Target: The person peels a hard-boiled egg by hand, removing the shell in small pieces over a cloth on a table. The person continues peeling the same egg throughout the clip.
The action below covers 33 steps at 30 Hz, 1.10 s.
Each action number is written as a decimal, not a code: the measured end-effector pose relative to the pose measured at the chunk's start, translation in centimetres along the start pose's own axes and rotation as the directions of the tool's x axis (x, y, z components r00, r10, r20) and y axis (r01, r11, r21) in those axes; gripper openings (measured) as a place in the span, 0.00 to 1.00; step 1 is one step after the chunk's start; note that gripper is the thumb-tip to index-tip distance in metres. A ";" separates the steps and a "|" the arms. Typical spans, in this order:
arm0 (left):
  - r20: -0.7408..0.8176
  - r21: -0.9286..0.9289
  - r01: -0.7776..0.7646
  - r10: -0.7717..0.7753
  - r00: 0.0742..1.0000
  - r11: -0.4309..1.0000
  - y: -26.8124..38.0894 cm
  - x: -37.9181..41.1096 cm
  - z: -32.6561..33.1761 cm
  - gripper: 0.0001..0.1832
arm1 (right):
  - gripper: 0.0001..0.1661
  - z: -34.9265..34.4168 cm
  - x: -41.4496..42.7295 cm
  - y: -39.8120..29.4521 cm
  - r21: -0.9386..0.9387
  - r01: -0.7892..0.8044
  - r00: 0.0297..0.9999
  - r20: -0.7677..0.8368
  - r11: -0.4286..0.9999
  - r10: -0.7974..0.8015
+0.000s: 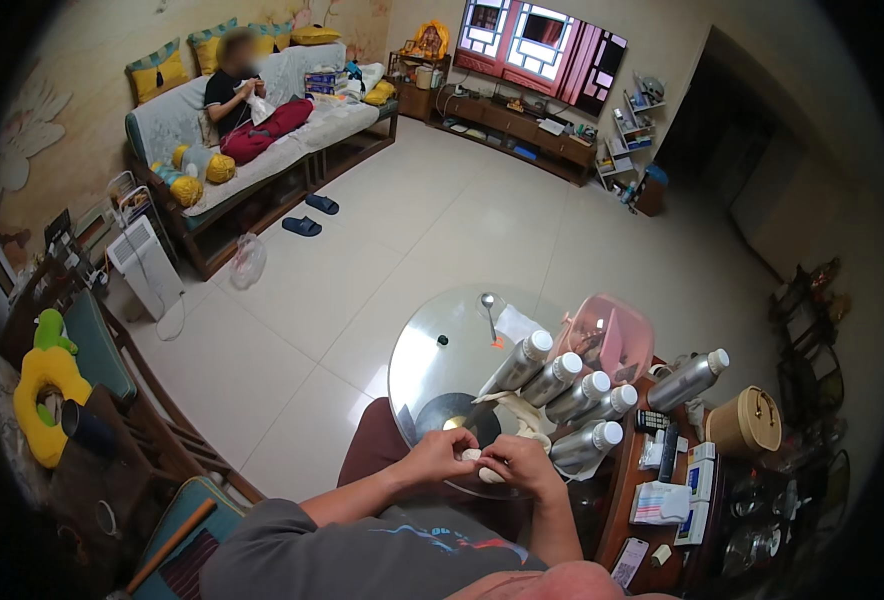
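Note:
Over the near part of a round glass table [427, 352], my left hand [436, 456] and my right hand [521, 461] meet. Their fingertips pinch a small off-white piece [471, 454] whose kind I cannot make out. Below it, a second pale rounded piece [491, 475] is partly covered by my right hand. A beige cloth [518, 409] lies crumpled just beyond my hands. Several silver metal bottles with white caps, one bottle [586, 444] nearest my right hand, stand on the right side. Under my fingers the glass shows a dark round shape [449, 416].
A spoon [489, 309], a small black cap [443, 340] and a pink plastic box [608, 334] are farther back. On the right, a wooden cabinet top [613, 517] bears remotes, small boxes and a phone [629, 561]. Another person [241, 101] sits on the sofa [292, 150].

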<state>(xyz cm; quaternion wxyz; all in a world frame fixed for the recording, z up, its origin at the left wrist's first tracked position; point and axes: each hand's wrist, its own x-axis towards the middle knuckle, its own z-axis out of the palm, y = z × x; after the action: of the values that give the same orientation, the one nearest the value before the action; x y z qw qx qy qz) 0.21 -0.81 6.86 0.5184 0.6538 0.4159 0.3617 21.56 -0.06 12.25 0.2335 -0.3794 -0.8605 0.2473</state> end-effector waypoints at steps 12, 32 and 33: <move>0.104 -0.849 0.163 -0.144 0.984 0.503 -0.4 1.3 -0.1 0.13 | 0.07 4.4 -1.7 3.5 0.359 -0.066 0.933 -0.307 0.931 0.185; 0.104 -0.821 0.180 -0.168 0.980 0.542 -0.1 2.3 0.8 0.14 | 0.07 3.1 -2.3 2.3 0.339 -0.138 0.941 -0.247 0.931 0.229; 0.052 -0.859 0.143 -0.193 0.980 0.492 0.0 2.2 0.9 0.14 | 0.07 3.0 -2.2 1.8 0.333 -0.133 0.955 -0.210 0.934 0.211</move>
<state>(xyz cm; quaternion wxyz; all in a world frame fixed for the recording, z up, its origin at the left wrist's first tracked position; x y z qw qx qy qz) 1.85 0.85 6.77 0.7954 0.2587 0.2571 0.4841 22.09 -1.47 8.37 0.3715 -0.4389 -0.7382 0.3527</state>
